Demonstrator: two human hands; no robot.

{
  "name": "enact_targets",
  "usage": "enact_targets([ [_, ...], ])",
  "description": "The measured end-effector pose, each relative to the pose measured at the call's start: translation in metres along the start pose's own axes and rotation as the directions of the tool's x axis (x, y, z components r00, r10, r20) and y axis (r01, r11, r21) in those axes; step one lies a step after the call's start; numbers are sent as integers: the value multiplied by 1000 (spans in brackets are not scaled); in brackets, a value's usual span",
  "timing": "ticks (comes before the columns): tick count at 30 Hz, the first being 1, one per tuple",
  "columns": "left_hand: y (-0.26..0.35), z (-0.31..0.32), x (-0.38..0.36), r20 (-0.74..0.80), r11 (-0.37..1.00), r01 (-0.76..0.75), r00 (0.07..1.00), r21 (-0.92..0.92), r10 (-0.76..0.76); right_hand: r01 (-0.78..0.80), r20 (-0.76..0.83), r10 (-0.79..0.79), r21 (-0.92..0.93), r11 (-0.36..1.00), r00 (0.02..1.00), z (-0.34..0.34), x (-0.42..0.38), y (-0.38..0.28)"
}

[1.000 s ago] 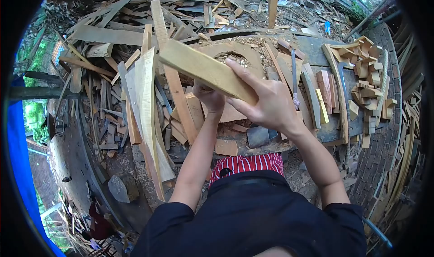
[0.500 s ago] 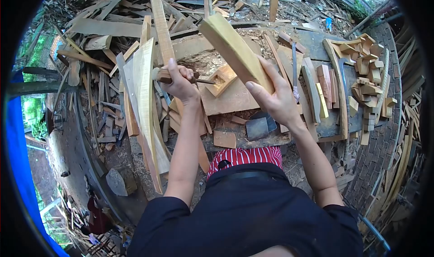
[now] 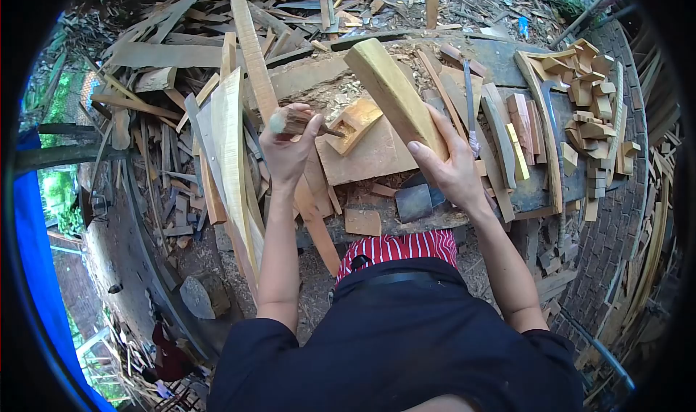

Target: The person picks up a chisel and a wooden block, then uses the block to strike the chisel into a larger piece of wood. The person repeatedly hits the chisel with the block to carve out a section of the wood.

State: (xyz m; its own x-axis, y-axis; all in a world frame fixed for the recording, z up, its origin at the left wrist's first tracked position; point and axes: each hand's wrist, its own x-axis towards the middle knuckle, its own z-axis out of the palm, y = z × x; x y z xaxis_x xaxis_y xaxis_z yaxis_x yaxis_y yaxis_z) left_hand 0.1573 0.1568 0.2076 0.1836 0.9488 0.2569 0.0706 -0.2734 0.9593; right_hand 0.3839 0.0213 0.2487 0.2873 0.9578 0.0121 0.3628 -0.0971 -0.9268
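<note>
My left hand [image 3: 287, 153] is closed around the wooden handle of a chisel [image 3: 293, 124]. The chisel's dark blade slants toward a small wooden block [image 3: 360, 124] with a squared hollow and chips in it; its tip is at the hollow, though contact is hard to tell. Under the block lies a flat board [image 3: 370, 158]. Raised to the right, a thick squared wooden club [image 3: 395, 93] is gripped at its lower end by my right hand [image 3: 455, 167]. The club leans up and left, over the bench and apart from the chisel.
Long planks [image 3: 230, 143] lean at the left of the bench. Rightward lie a long dark metal tool [image 3: 470, 104], cut wood pieces [image 3: 523, 125] and stacked curved pieces [image 3: 591, 107]. A dark flat plate [image 3: 414, 203] lies near the front edge. Scrap wood covers the ground behind.
My left hand has turned, with the chisel handle swung nearer me and its fingers shifted. The club in my right hand has moved slightly right and down. The view has shifted a little.
</note>
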Motion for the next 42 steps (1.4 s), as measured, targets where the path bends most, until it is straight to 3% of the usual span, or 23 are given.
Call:
enact_targets([
  [3, -6, -11, 13, 33, 989, 34, 999, 144, -39, -33, 4, 33, 7, 999, 999, 1, -1, -4],
  [4, -20, -12, 22, -27, 983, -69, 997, 170, 75, -47, 7, 47, -2, 999, 999, 1, -1, -7],
  [5, -31, -11, 20, -24, 983, -72, 997, 168, 77, -46, 3, 46, -3, 999, 999, 2, 0, -6],
  [6, -23, -1, 20, -210, 990, -50, 978, -134, 21, -20, 5, 20, 14, 1000, 1000, 4, 0, -4],
  [7, -15, 8, 19, -361, 903, -71, 927, -424, -97, 1, 8, -1, 30, 1000, 1000, 6, -1, -1],
  [12, -6, 26, 27, -515, 923, -97, 849, -372, -119, -22, 5, 22, 43, 999, 1000, 9, -1, -1],
  [20, -17, 46, 22, -463, 973, -61, 885, -222, -50, -3, 60, 2, 11, 1000, 998, 10, 10, -19],
  [21, -32, 47, 21, -457, 989, -74, 889, -127, 8, -5, 61, 4, 13, 1000, 998, 12, 15, -26],
  [23, -46, 51, 21, -440, 995, -93, 895, -36, 68, 239, 2, -240, 78, 968, 971, 17, 29, -41],
  [24, -50, 54, 21, -418, 993, -119, 902, -1, 107, 237, -4, -237, 74, 969, 972, 18, 34, -55],
  [26, -33, 60, 17, -332, 973, -221, 915, 61, 229, 429, -53, -426, 132, 894, 903, 21, 42, -81],
  [27, -35, 65, 15, -330, 972, -224, 915, 63, 232, 431, -57, -427, 133, 893, 902, 24, 45, -81],
  [28, -42, 68, 11, -351, 940, -76, 935, -333, -49, 464, 2, -464, -37, 885, 886, 27, 47, -81],
  [29, -47, 70, 8, -258, 732, 62, 913, -679, -317, 492, 68, -489, -205, 846, 870, 29, 50, -78],
  [30, -49, 69, 7, -260, 731, 57, 913, -680, -313, 465, 222, -411, -342, 816, 884, 30, 56, -77],
  [33, -57, 66, 8, -271, 783, 10, 936, -622, -227, 448, 273, -363, -395, 802, 891, 21, 56, -91],
  [34, -60, 64, 6, -272, 799, -2, 941, -602, -202, 481, 167, -451, -295, 825, 876, 23, 53, -96],
  [38, -61, 51, -3, -277, 860, -62, 956, -507, -95, 501, 141, -482, -307, 810, 865, 36, 48, -84],
  [39, -52, 51, 0, -268, 870, -82, 962, -486, -59, 448, 181, -410, -315, 837, 894, 36, 47, -79],
  [40, -44, 55, 4, -340, 769, -9, 900, -639, -272, 400, 226, -339, -329, 856, 913, 34, 49, -73],
  [41, -37, 54, 5, -343, 769, -11, 899, -639, -272, 346, 278, -258, -339, 875, 925, 34, 48, -67],
  [42, -32, 50, 5, -493, 891, -126, 861, -436, -120, 314, 218, -274, -178, 932, 937, 36, 46, -59],
])
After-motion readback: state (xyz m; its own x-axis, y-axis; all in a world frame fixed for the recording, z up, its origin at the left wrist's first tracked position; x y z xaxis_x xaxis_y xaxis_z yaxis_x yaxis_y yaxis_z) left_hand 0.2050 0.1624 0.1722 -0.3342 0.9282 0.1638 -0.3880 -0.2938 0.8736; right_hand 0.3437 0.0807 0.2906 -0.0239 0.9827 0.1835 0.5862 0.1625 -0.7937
